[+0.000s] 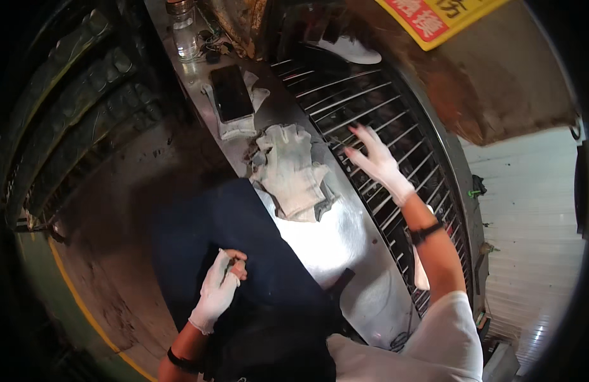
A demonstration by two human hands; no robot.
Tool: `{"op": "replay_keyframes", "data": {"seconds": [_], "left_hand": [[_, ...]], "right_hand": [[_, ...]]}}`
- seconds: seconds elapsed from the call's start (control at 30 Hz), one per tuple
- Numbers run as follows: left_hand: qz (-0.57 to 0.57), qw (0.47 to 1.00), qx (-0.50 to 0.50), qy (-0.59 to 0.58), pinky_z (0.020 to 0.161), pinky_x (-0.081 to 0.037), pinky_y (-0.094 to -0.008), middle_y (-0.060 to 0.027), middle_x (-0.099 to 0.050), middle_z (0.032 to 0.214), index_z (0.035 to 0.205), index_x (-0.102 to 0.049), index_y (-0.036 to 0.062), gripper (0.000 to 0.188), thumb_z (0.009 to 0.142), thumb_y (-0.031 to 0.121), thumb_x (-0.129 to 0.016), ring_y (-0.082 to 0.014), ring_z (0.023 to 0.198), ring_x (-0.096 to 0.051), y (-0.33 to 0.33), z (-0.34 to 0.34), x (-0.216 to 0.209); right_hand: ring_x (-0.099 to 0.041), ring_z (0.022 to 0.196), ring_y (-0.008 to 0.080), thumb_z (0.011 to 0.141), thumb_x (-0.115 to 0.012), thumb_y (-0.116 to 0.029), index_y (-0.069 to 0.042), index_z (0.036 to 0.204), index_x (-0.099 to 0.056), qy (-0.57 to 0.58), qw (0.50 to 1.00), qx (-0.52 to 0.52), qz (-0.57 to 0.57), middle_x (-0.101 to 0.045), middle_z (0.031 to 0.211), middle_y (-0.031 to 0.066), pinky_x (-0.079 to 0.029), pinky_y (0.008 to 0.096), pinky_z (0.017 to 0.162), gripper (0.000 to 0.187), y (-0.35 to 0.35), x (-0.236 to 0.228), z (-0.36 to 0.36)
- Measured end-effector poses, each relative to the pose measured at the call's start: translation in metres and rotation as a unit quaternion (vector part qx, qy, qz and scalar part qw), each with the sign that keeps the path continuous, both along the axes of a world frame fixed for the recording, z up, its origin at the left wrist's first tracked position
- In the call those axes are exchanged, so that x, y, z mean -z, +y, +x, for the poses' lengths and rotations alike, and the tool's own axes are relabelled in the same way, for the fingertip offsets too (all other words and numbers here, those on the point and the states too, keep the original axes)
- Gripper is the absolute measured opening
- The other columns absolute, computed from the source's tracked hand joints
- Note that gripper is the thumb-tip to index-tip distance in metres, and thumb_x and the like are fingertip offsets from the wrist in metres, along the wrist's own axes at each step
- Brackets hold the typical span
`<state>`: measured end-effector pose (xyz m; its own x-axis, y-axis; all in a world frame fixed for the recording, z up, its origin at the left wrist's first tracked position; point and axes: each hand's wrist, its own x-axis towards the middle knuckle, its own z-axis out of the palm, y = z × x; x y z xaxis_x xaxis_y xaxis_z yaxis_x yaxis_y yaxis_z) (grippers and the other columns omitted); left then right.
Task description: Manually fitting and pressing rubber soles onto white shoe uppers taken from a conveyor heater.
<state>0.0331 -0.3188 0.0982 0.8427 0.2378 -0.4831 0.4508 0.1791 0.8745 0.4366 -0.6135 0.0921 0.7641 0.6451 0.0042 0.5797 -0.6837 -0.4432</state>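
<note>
My right hand (380,167) wears a white glove that leaves the fingertips bare. It hovers over a rack of thin metal bars (371,102), fingers apart and holding nothing. My left hand (222,285), gloved the same way, rests over dark blue cloth (199,223) on my lap. Its fingers are curled in, and I see nothing in them. Between the hands, on a shiny metal ledge (326,251), lies a pile of off-white work gloves (288,169). Beyond it a black phone (231,93) lies on another pale glove (237,130).
A clear bottle (185,35) stands at the ledge's far end. A white shoe (348,49) shows at the rack's far end. A yellow and red sign (434,19) hangs above a rusty brown panel (491,83). Dark shelving with rows of moulded shapes (84,89) rises on the left.
</note>
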Motion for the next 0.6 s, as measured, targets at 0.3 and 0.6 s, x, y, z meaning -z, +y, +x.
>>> {"op": "replay_keyframes", "data": {"seconds": [0.3,0.6], "left_hand": [[-0.028,0.999,0.039,0.026,0.076,-0.046,-0.0301,0.0001,-0.055,0.089,0.112,-0.06,0.0037,0.013,0.105,0.014,-0.055,-0.0117,0.08,-0.051,0.013,0.023,-0.001],[0.064,0.997,-0.018,-0.038,0.098,-0.055,-0.0322,-0.0106,-0.079,0.106,0.127,-0.073,-0.002,0.039,0.116,0.03,-0.053,-0.0167,0.103,-0.074,0.022,0.008,-0.01]], "right_hand": [[-0.047,0.153,0.0426,0.103,-0.061,-0.042,-0.02,0.12,-0.083,-0.315,0.913,-0.057,-0.252,-0.046,0.173,0.018,-0.043,0.0494,0.125,0.036,0.098,0.097,0.262],[-0.076,0.085,0.0419,0.113,-0.048,-0.05,-0.005,0.096,-0.083,-0.134,0.988,0.05,-0.052,-0.08,0.093,0.0195,-0.058,0.0544,0.08,0.059,0.138,-0.1,0.068]]}}
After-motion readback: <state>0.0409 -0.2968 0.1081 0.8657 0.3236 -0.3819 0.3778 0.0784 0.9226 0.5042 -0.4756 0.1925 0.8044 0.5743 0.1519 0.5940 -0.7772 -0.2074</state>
